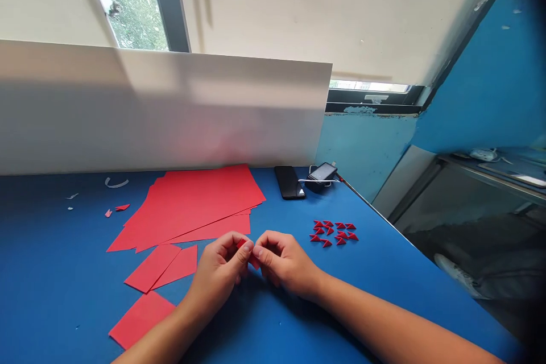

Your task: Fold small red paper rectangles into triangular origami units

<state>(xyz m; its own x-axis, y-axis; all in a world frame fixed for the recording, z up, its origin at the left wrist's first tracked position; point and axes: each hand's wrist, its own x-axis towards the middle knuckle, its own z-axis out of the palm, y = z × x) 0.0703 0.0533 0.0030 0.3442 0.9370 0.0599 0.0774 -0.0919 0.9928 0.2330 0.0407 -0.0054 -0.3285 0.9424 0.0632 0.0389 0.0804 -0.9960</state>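
Right here, the thumbs and fingertips of both hands come together, clamped on a small red paper piece [255,263], and most of it is buried behind the fingers, so its exact shape is hard to make out, with just a red corner poking out above and another below. The left hand [217,270] and right hand [284,261] are curled inward, wrists off to either side, forearms angling in from the bottom of the view over a blue table [63,296]. Just left of the hands lie cut red paper rectangles [162,267], the lowest partly tucked behind the left forearm. Beyond them sits a stack of red paper sheets [191,205]. Off to the right, a cluster of small folded red triangles [333,233] lies loose on the tabletop, well apart from a black smartphone [290,182] against a white upright board [149,114].
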